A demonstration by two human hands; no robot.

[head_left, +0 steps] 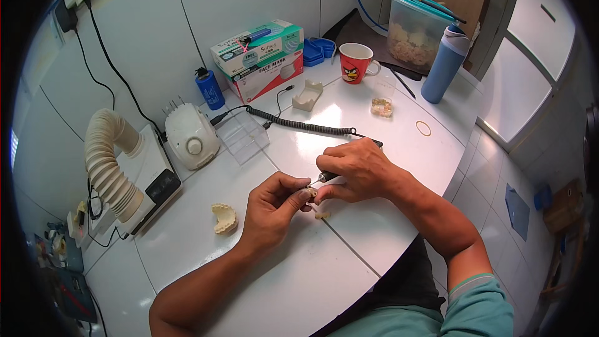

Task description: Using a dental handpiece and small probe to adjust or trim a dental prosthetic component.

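Observation:
My left hand (272, 205) pinches a small pale dental piece (311, 193) between thumb and fingers, which partly hide it. Over it, my right hand (360, 171) grips a dark rotary handpiece (327, 176), its thin metal bit pointing left at the piece; whether the bit touches it I cannot tell. The handpiece's coiled black cord (299, 124) runs back behind my hands. Just below my fingers, a small yellowish piece (322, 216) lies on the white table. A cream plaster dental cast (224, 219) sits to the left of my left hand.
At the left stand a white control unit (191, 138) and a dust extractor with a ribbed hose (112, 162). A clear tray (244, 139), mask boxes (265, 78), a blue bottle (209, 89), a red cup (356, 64) and a tall blue flask (445, 65) line the back. A rubber band (423, 128) lies right.

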